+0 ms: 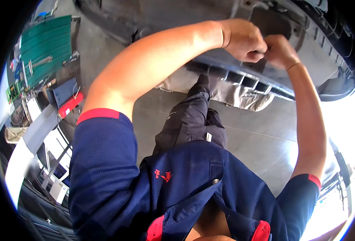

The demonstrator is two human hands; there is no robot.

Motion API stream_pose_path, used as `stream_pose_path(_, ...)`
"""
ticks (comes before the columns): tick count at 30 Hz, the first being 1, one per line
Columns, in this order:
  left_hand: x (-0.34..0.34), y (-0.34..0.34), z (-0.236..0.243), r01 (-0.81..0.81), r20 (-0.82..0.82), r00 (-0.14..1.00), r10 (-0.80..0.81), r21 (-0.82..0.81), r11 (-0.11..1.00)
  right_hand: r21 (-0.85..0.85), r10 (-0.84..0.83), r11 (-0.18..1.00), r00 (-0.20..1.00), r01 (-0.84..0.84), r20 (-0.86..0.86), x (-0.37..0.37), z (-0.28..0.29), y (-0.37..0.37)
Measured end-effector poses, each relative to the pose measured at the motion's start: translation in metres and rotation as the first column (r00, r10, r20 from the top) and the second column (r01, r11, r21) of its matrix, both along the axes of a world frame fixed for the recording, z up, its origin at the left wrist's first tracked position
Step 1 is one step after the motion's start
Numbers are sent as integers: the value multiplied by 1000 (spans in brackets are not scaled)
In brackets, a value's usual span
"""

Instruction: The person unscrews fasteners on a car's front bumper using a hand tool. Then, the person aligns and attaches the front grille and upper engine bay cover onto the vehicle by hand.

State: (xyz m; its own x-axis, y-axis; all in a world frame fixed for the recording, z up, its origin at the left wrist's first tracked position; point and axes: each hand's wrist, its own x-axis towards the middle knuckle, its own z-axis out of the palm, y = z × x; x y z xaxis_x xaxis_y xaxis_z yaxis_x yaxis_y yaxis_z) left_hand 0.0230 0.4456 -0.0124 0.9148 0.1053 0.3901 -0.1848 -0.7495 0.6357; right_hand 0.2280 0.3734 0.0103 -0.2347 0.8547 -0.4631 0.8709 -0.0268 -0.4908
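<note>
Both of my arms are raised to the grey underside panel (177,24) of a vehicle. My left hand (243,39) is closed, its knuckles bent and its fingertips curled in beside the other hand. My right hand (280,51) is closed too, thumb and fingers pinched together and meeting the left. Whatever lies between the fingers is hidden or too small to name. Close to the hands is a dark recess (268,24) in the panel. Below them runs a black slotted edge piece (241,76), which looks like part of a bumper.
Crumpled beige cloth-like material (241,95) hangs below the slotted edge. At the left are a green corrugated panel (45,46), a red cylinder (70,105) and cluttered equipment. Grey floor (253,128) stretches around my legs (185,124). Strong light washes out the right side.
</note>
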Motion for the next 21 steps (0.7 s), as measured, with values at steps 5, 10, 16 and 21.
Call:
stream_pose_path(5,-197,-89,47,-429,-137,901,412,-121,895,292,-191,919,946,266,-260,-85,6,-72)
stream_pose_path(10,-448,-268,-28,-967,-721,49,692,140,214,-194,-477,879,814,436,-331,-205,-31,-238)
stream_pose_path(16,-618,-470,-93,-829,-984,-157,-80,88,552,-609,-40,793,996,-17,-79,-279,-220,-413)
stream_pose_path(21,-671,-502,-191,-908,-986,-154,70,169,383,-630,-318,730,948,263,28,-349,-303,-434)
